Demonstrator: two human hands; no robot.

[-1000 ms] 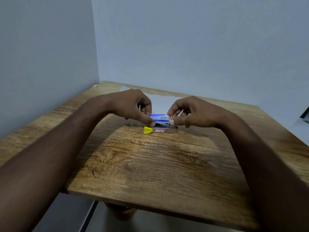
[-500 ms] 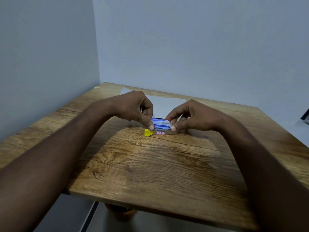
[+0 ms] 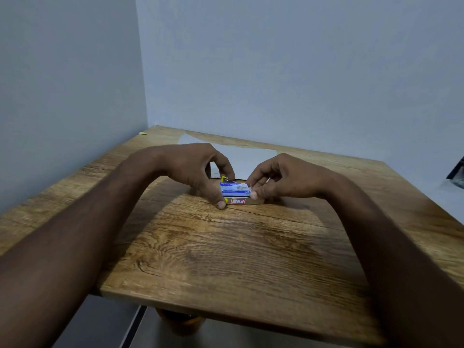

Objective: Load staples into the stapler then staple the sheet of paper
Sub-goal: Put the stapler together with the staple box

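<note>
Near the middle of the table (image 3: 226,259), both hands pinch a small blue staple box (image 3: 234,190) just above the stapler (image 3: 242,201): left hand (image 3: 198,169) clamped on its left end, right hand (image 3: 281,177) on its right end, perhaps drawing staples out. The box looks light and crushable, best held by its ends; the paper (image 3: 241,156) lies beyond.

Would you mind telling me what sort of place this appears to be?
Probably a plain indoor desk corner: a wooden table set against bare bluish walls, with a sheet of paper and a stapler.
</note>
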